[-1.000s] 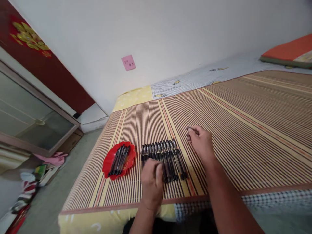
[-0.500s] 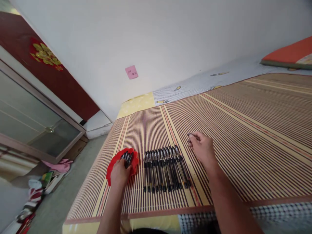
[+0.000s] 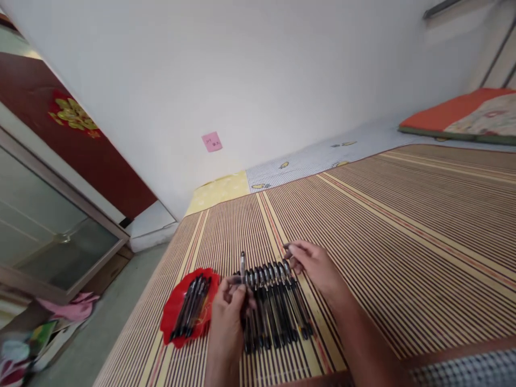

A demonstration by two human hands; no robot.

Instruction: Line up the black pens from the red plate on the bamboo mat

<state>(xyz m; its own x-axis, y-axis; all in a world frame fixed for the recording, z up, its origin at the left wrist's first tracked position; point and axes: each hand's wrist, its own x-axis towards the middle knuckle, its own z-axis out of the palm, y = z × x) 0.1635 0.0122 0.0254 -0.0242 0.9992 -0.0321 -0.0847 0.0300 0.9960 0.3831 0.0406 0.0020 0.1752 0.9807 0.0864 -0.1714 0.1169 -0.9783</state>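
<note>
My left hand (image 3: 226,309) is closed round a pen (image 3: 242,262), whose dark-tipped end points up and away from me. It is over the left end of a row of black-and-clear pens (image 3: 278,306) laid side by side on a striped mat (image 3: 355,231). Just past the far right end of that row, my right hand (image 3: 316,269) is pinched closed. A small dark tip shows at its fingers; what it belongs to is hidden. Left of my left hand, a red scalloped plate (image 3: 171,309) bears several more black pens (image 3: 192,303).
The mat covers a bed against a white wall (image 3: 282,70) with a pink note (image 3: 212,142) on it. An orange folded cushion (image 3: 443,113) lies at the far right. Left of the bed is grey floor (image 3: 116,306), with a glass-paned cabinet (image 3: 52,215) and a pink cloth (image 3: 68,306).
My left hand has left the red plate and moved right with a pen in it. My right hand has come left, closer to the row. The camera view has shifted slightly.
</note>
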